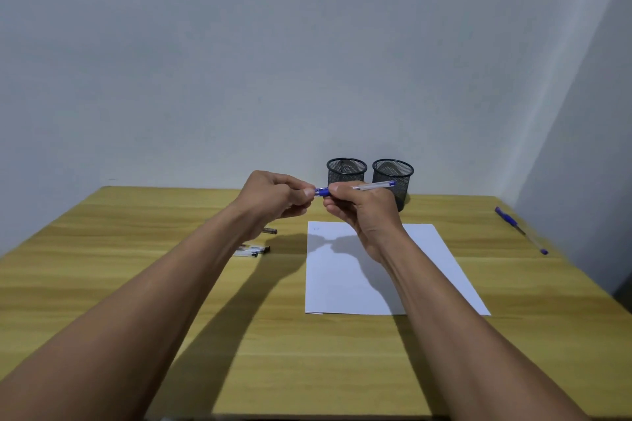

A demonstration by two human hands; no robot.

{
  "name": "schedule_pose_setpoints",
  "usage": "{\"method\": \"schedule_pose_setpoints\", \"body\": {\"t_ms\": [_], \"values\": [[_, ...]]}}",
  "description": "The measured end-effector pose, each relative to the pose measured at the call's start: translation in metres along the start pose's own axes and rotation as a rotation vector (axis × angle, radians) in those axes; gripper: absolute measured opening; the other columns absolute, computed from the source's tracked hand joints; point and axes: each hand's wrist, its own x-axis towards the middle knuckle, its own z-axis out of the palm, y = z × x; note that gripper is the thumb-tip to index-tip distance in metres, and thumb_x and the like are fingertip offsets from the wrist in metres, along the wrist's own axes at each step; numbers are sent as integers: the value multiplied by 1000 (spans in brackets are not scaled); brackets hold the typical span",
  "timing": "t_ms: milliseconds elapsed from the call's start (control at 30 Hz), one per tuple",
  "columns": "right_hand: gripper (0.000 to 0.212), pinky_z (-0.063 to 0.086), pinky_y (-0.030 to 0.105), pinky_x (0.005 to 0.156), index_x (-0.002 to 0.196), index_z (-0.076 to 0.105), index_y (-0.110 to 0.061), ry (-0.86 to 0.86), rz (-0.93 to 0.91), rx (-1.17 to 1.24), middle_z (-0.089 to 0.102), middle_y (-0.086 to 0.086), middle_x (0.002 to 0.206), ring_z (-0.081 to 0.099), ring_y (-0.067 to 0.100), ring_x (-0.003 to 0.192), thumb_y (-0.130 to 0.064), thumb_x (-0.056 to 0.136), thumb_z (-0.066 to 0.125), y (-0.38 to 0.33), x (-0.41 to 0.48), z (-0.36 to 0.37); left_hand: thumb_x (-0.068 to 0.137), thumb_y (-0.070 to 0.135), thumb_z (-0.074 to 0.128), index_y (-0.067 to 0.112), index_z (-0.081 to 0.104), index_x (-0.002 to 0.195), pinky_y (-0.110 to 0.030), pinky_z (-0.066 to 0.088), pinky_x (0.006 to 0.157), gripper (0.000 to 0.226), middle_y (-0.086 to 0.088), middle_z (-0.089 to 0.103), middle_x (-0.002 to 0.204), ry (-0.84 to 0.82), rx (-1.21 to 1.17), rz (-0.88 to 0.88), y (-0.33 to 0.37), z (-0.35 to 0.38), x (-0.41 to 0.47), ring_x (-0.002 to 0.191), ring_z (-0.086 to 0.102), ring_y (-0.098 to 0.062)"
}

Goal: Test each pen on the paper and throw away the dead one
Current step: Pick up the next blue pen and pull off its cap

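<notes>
A clear pen with blue ends [374, 185] is held up in the air above the far edge of the white paper [424, 270]. My right hand [362, 212] grips its barrel. My left hand [277, 196] pinches the blue cap end [321, 192] between thumb and fingers; whether the cap is on or partly off I cannot tell. Several more pens [254, 249] lie on the table under my left forearm, partly hidden. Another blue pen [521, 231] lies near the table's right edge.
Two black mesh cups, one on the left [346, 171] and one on the right [393, 173], stand at the back of the wooden table [136, 284] against the wall. The paper bears a tiny faint mark near its top left corner.
</notes>
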Motion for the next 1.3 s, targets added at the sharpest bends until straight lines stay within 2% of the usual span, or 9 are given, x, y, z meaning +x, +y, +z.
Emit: {"method": "schedule_pose_setpoints", "body": {"t_ms": [167, 533, 667, 900, 1033, 1167, 1300], "values": [[5, 62, 21, 64, 84, 69, 5, 15, 13, 34, 71, 14, 70, 71, 18, 60, 6, 89, 69, 4, 10, 2, 84, 4, 75, 2, 78, 88, -27, 59, 74, 5, -9, 70, 71, 22, 176, 131, -5, -5, 13, 66, 65, -16], [5, 63, 23, 67, 83, 70, 6, 52, 6, 15, 70, 17, 71, 70, 20, 60, 6, 87, 70, 21, 19, 0, 84, -3, 72, -6, 75, 88, -25, 61, 70, 6, -12, 67, 71, -11, 35, -70, -11, -5, 20, 67, 65, -17], [7, 64, 25, 71, 81, 70, 4, 60, -3, 40, 70, 16, 72, 69, 21, 62, 7, 87, 70, 21, 19, -1, 84, 2, 74, 1, 78, 86, -26, 60, 70, 5, -10, 69, 69, 33, 166, 55, -12, -2, 22, 64, 64, -16], [5, 64, 24, 68, 82, 69, 7, 51, 6, 61, 69, 15, 69, 69, 20, 60, 7, 86, 71, 21, 20, 0, 87, -3, 67, -8, 72, 95, -20, 58, 61, 11, -11, 71, 76, -31, -70, -223, -5, -4, 23, 63, 67, -13], [4, 64, 24, 69, 83, 69, 6, 61, 11, 103, 69, 15, 70, 69, 19, 60, 8, 86, 71, 22, 22, 0, 85, -4, 70, -8, 74, 89, -23, 60, 66, 7, -16, 70, 76, 29, -7, -136, 0, -3, 27, 67, 67, -18], [4, 63, 23, 67, 83, 69, 7, 45, 5, 89, 69, 15, 71, 69, 20, 60, 8, 86, 71, 22, 23, -1, 87, -5, 67, -8, 71, 89, -21, 60, 64, 6, -15, 71, 77, 4, -44, -232, 1, -3, 26, 63, 67, -15], [4, 64, 25, 70, 82, 69, 7, 55, 1, 116, 69, 15, 69, 70, 20, 60, 8, 86, 71, 23, 26, -2, 83, -8, 69, -12, 72, 90, -28, 62, 70, 9, -21, 69, 80, 43, 76, -93, 1, 0, 28, 70, 67, -22]]}}
